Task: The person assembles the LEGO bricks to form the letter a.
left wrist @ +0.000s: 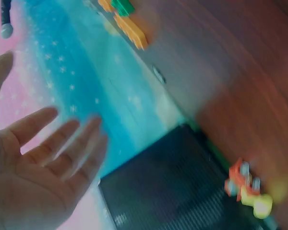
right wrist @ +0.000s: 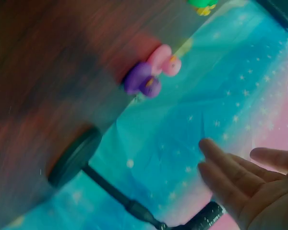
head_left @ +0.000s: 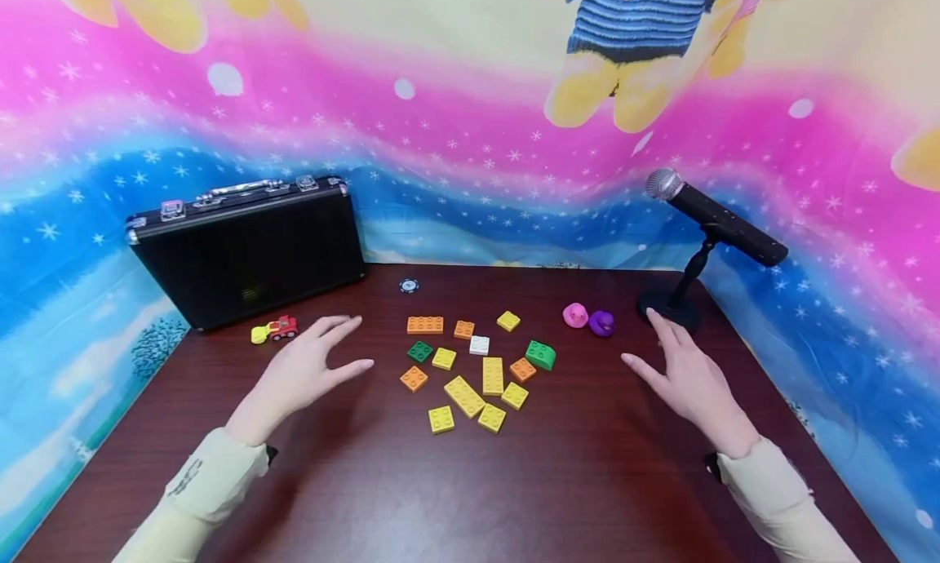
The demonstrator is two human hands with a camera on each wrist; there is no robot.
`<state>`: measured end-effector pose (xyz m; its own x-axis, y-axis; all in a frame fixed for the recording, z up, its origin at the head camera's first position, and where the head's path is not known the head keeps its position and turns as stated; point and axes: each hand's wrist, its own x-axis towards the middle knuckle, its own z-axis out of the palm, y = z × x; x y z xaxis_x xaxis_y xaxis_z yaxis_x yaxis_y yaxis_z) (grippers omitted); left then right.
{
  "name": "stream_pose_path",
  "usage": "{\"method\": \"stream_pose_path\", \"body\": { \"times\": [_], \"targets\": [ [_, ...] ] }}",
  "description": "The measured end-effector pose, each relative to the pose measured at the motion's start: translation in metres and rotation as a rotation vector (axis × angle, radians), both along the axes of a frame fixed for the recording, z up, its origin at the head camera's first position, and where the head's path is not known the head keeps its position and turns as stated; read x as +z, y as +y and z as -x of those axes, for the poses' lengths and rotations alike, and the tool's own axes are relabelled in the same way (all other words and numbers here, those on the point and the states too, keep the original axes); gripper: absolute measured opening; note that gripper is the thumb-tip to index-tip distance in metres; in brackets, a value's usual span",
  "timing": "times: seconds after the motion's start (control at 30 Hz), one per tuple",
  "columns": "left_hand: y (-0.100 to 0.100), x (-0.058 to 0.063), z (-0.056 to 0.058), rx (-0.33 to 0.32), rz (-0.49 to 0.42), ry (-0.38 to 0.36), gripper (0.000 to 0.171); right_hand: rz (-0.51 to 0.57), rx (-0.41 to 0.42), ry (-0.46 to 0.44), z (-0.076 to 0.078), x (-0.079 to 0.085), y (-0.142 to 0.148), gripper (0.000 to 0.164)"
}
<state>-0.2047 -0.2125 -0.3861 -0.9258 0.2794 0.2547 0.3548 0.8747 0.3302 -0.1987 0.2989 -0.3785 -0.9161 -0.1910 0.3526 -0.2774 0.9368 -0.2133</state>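
Note:
My left hand [head_left: 304, 367] hovers over the table left of the bricks, fingers relaxed and thumb apart, holding nothing. Close behind it is a small red and yellow toy car [head_left: 282, 328]. On the right, my right hand [head_left: 686, 375] is also relaxed and holds nothing; its fingertips overlap the black microphone stand [head_left: 670, 308] in the head view. Between the hands lie several toy building bricks, among them an orange brick [head_left: 425, 325], a white brick [head_left: 480, 345], a green curved brick [head_left: 540, 354] and a long yellow brick [head_left: 464, 396]. A pink rubber duck [right wrist: 164, 60] touches a purple rubber duck [right wrist: 142, 79].
A black briefcase [head_left: 250, 257] stands upright at the back left. One poker chip [head_left: 409, 285] lies near the table's back edge. The microphone [head_left: 720, 216] leans on its stand at the back right. A printed cloth [head_left: 470, 196] hangs around the dark wooden table [head_left: 514, 498].

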Motion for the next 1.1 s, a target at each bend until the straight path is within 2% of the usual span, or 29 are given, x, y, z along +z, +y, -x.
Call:
{"method": "stream_pose_path", "body": {
  "times": [0.13,0.23,0.3,0.5,0.63,0.77,0.9,1.1],
  "targets": [
    [0.012,-0.01,0.009,-0.1,-0.168,-0.043,0.056,0.158,0.06,0.0,0.003,-0.003,-0.007,0.07],
    [0.021,-0.019,0.017,-0.184,-0.242,-0.072,0.045,0.242,0.095,0.003,0.004,-0.006,-0.013,0.061],
    [0.029,-0.024,0.021,-0.225,-0.279,-0.097,0.04,0.33,0.117,-0.035,0.005,-0.007,-0.018,0.057],
    [0.053,-0.038,0.032,-0.334,-0.369,-0.184,0.033,0.724,0.203,-0.309,0.005,-0.011,-0.038,0.051],
    [0.067,-0.046,0.038,-0.42,-0.4,-0.255,0.031,0.885,0.245,-0.47,0.004,-0.016,-0.052,0.049],
    [0.08,-0.051,0.043,-0.471,-0.37,-0.307,0.031,0.942,0.279,-0.599,0.004,-0.024,-0.066,0.049],
    [0.09,-0.054,0.047,-0.493,-0.33,-0.345,0.032,0.963,0.305,-0.707,0.003,-0.031,-0.08,0.052],
    [0.098,-0.059,0.051,-0.539,-0.306,-0.394,0.038,0.942,0.336,-0.798,-0.001,-0.038,-0.103,0.051]
  ]
}}
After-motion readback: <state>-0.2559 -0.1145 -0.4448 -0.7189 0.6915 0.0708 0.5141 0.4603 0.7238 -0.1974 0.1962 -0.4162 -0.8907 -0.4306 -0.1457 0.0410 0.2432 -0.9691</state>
